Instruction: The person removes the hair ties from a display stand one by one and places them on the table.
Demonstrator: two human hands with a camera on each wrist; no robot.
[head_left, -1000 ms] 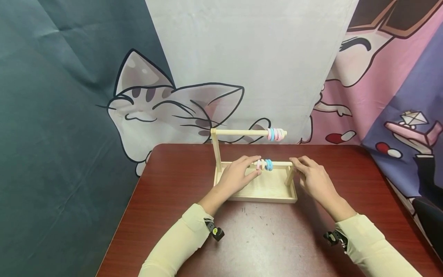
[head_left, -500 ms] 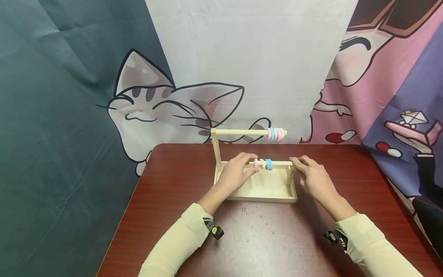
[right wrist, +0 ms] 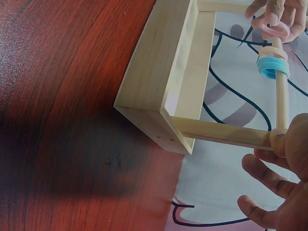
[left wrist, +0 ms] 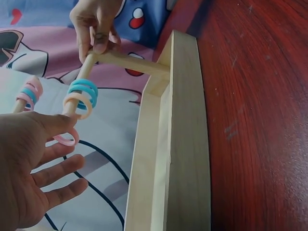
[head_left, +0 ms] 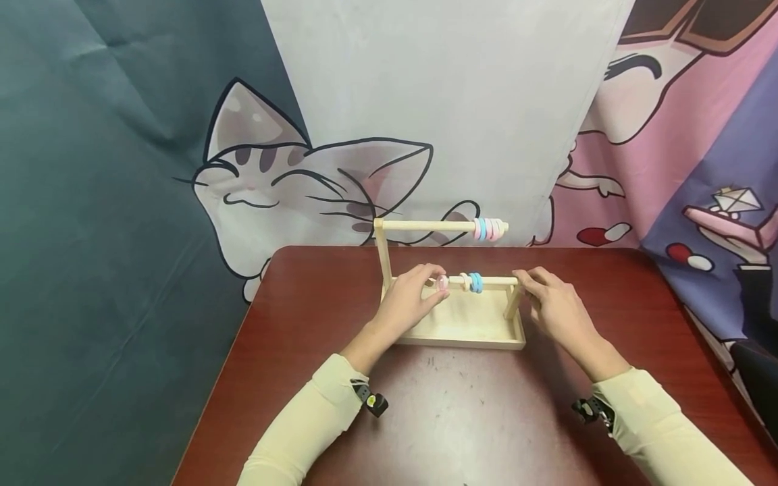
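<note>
A wooden ring rack has a shallow tray (head_left: 462,343) and two horizontal rods. My left hand (head_left: 406,297) pinches a pink ring (head_left: 442,283) at the free left end of the lower rod (head_left: 498,281); whether the rod's tip is still inside it, I cannot tell. A cream ring (left wrist: 83,102) and blue rings (left wrist: 86,89) sit along that rod, to the right of the pink one. At the rod's other end, my right hand (head_left: 559,304) grips the top of the short post (right wrist: 226,132) between thumb and fingers.
Pink, blue and pale rings (head_left: 488,229) hang near the right end of the upper rod (head_left: 425,225), carried by a tall post (head_left: 383,253) at left. The rack stands on a reddish-brown table (head_left: 316,310). A printed cloth (head_left: 462,101) hangs behind it.
My left hand has moved left along the lower rod with the pink ring, widening its gap from the cream ring. My right hand keeps its place. The head view has shifted slightly.
</note>
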